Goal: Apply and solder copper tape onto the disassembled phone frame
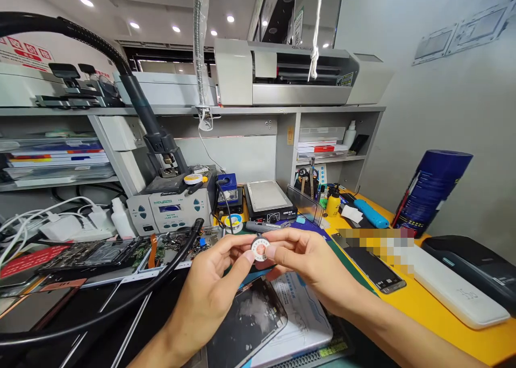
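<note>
Between both hands is a small round disc with a white face, a reddish-copper centre and a dark rim; its exact kind does not show. My left hand pinches its left edge, thumb on the face. From the other side, my right hand grips it with thumb and fingers. Below the hands lies a dark tablet-like panel with pale smudges, partly over a white printed box. A reel with a yellow label sits just beyond my left hand.
A soldering station stands at the back left, its thick black cable crossing the left side. Behind the hands is a flat heating plate. On the yellow right side lie a phone screen and a long white case.
</note>
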Demonstrator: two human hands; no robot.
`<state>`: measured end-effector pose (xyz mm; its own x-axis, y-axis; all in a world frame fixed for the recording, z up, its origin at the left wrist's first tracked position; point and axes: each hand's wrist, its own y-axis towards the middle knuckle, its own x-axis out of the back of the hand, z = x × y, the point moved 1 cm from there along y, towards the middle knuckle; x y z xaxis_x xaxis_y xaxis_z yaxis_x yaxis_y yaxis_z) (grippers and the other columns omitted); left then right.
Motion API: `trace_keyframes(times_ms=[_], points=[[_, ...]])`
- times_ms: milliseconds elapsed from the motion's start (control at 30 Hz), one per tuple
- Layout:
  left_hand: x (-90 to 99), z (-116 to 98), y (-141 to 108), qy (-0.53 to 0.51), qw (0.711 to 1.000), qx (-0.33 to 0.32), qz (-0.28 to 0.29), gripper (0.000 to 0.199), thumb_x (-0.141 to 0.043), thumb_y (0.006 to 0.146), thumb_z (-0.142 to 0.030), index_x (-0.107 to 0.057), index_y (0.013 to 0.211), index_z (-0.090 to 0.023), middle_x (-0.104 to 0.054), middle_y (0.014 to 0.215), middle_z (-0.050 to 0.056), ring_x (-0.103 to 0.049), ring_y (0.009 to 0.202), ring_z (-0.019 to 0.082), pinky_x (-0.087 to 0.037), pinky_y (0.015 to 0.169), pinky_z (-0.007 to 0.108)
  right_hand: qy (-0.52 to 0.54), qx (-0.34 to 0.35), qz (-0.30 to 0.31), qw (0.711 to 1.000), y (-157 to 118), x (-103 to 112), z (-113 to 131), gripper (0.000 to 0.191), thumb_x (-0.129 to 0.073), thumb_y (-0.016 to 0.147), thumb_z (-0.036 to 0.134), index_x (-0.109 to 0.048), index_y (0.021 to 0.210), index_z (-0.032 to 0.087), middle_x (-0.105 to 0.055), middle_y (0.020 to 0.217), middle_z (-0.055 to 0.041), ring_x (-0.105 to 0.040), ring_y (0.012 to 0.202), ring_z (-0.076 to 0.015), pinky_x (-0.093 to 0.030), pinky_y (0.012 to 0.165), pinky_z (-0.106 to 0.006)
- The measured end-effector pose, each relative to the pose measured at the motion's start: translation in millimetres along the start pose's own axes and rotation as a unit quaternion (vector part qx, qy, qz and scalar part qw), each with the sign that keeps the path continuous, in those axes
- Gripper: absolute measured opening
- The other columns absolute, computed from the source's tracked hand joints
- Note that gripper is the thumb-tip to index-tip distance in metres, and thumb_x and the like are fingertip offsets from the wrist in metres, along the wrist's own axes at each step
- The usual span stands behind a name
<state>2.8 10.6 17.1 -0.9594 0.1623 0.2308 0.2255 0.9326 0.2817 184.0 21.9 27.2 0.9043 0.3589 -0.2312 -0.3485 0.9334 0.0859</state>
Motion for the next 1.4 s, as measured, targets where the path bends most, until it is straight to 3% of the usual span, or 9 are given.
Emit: trace_keyframes(times_ms=[300, 467, 600, 733, 933, 1233, 1400], points=[[6.4, -1.4, 1.5, 0.038, 0.998, -0.04, -0.039, 0.034, -0.06, 0.088, -0.042, -0.061, 0.115, -0.021, -0.063, 0.11, 0.005, -0.062, 0.099, 0.018, -0.051, 0.093, 0.033, 0.03, -0.021, 0.008, 0.999, 3.0, 6.8, -2.9, 0.037, -0.08, 0.075, 0.032, -0.071, 0.104, 0.011, -0.075, 0.1, -0.014, -0.071, 0.084, -0.0228, -0.056, 0.073, -0.035], [7.6, -3.1, 0.5, 0.063, 0.993, -0.088, -0.054, 0.024, -0.064, 0.087, -0.038, -0.066, 0.108, -0.028, -0.062, 0.11, 0.001, -0.059, 0.105, 0.017, -0.048, 0.092, 0.028, 0.026, -0.031, 0.004, 0.999, 2.1, 6.2, -3.9, 0.041, -0.083, 0.072, 0.031, -0.07, 0.103, 0.009, -0.076, 0.098, -0.0151, -0.072, 0.089, -0.0257, -0.057, 0.078, -0.038], [4.5, -3.3, -0.5, 0.073, 0.988, -0.116, -0.064, 0.021, -0.067, 0.085, -0.035, -0.07, 0.105, -0.031, -0.06, 0.112, 0.001, -0.057, 0.11, 0.016, -0.045, 0.096, 0.026, 0.015, -0.04, -0.001, 0.999, 1.1, 4.1, -7.2, 0.042, -0.083, 0.072, 0.031, -0.07, 0.105, 0.009, -0.076, 0.097, -0.0142, -0.072, 0.085, -0.0229, -0.057, 0.081, -0.038], [3.3, -6.2, 1.2, 0.076, 0.986, -0.134, -0.07, 0.016, -0.066, 0.086, -0.036, -0.074, 0.097, -0.029, -0.061, 0.105, 0.001, -0.059, 0.102, 0.014, -0.047, 0.09, 0.024, 0.004, -0.044, 0.002, 0.999, -0.6, 0.0, -9.3, 0.041, -0.084, 0.071, 0.029, -0.07, 0.104, 0.009, -0.077, 0.096, -0.0132, -0.072, 0.085, -0.0218, -0.057, 0.081, -0.036], [6.2, -9.7, 4.2, 0.104, 0.979, -0.137, -0.105, 0.021, -0.06, 0.09, -0.036, -0.068, 0.09, -0.016, -0.065, 0.093, 0.002, -0.061, 0.088, 0.014, -0.05, 0.082, 0.034, 0.013, -0.072, 0.01, 0.997, -1.8, -3.4, -8.1, 0.038, -0.087, 0.067, 0.025, -0.072, 0.099, 0.011, -0.078, 0.093, -0.0104, -0.073, 0.084, -0.0212, -0.057, 0.08, -0.035], [9.9, -5.2, 3.8, 0.163, 0.972, -0.119, -0.124, 0.024, -0.057, 0.092, -0.038, -0.065, 0.088, -0.016, -0.066, 0.088, 0.001, -0.063, 0.082, 0.014, -0.051, 0.08, 0.034, 0.07, -0.115, 0.018, 0.991, -1.9, -0.7, -5.6, 0.031, -0.088, 0.065, 0.019, -0.074, 0.092, 0.01, -0.078, 0.091, -0.0102, -0.073, 0.081, -0.0195, -0.059, 0.08, -0.033], [9.2, -5.3, 1.3, 0.157, 0.975, -0.101, -0.118, 0.026, -0.057, 0.092, -0.04, -0.065, 0.092, -0.016, -0.067, 0.088, 0.001, -0.063, 0.081, 0.014, -0.052, 0.079, 0.034, 0.098, -0.131, 0.036, 0.986, -0.2, 0.1, -2.7, 0.022, -0.082, 0.073, 0.02, -0.076, 0.091, 0.01, -0.076, 0.091, -0.0098, -0.073, 0.086, -0.0194, -0.059, 0.08, -0.029]])
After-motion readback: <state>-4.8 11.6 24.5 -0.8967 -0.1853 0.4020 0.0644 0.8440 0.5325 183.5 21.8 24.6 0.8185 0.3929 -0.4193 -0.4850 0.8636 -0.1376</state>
